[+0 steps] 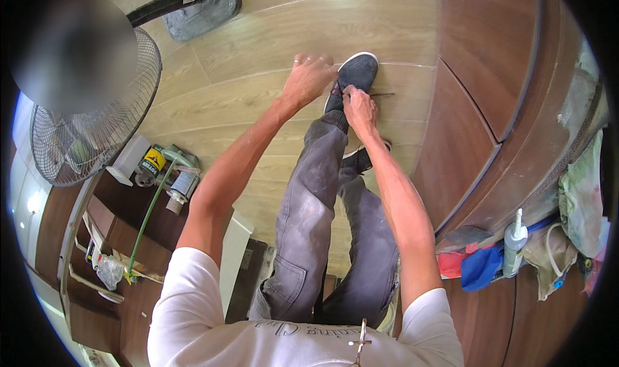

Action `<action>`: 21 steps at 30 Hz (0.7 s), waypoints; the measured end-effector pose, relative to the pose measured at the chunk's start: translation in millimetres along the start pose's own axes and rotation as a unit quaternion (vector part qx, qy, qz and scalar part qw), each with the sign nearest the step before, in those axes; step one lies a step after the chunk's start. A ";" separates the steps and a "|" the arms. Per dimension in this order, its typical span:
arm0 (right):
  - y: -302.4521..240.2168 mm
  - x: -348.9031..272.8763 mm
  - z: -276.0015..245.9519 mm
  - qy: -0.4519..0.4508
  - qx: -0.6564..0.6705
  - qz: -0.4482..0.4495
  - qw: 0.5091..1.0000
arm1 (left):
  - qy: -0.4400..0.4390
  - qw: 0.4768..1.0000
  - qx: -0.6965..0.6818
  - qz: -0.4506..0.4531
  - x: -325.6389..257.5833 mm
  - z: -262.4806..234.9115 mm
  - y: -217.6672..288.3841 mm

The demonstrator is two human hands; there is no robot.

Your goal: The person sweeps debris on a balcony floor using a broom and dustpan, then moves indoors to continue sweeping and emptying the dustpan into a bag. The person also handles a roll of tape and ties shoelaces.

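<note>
A dark grey shoe with a white sole edge (360, 70) is on my raised foot, over the wood-look floor. My right hand (361, 114) is at the shoe's laced opening, its fingers pinched on a dark shoelace. One thin end of the shoelace (384, 95) sticks out to the right of that hand. Left of the shoe is my left hand (311, 78), fingers curled and slightly blurred. Whatever it grips near the shoe's side is too small to make out. My other shoe (362, 158) shows partly behind my right forearm.
A standing fan (97, 109) is at left, its heavy base (203, 9) farther back. Below it, a brown shelf unit (151, 238) holds cans and loose items. Brown wood panels (474, 141) rise at right. A caulk tube (514, 247) and cloths (482, 267) lie near them.
</note>
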State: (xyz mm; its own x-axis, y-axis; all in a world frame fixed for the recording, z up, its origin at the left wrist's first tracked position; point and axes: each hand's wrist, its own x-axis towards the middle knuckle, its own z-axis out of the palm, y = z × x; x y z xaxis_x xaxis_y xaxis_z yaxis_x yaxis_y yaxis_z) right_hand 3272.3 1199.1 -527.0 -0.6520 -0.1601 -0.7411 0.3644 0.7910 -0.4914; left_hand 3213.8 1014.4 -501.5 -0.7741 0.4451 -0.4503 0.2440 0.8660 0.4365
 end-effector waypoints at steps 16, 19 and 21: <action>5.0 -6.7 -0.3 0.035 0.125 0.044 0.991 | 0.020 0.913 -0.371 -0.168 -10.8 43.4 49.3; 0.7 -9.4 1.8 0.064 0.140 0.032 0.988 | -0.006 0.924 -0.351 -0.152 -14.5 48.8 43.3; -2.5 -12.4 2.9 0.088 0.130 0.027 0.987 | -0.042 0.907 -0.378 -0.182 -15.9 52.6 38.5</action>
State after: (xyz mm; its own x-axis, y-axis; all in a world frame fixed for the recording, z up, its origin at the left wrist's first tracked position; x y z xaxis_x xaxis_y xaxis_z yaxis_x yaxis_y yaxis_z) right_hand 3281.4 1197.3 -517.9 -0.7241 0.0025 -0.6897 0.5453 0.6143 -0.5703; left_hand 3266.3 1052.7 -518.5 -0.6681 0.2038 -0.7156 -0.5134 0.5698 0.6416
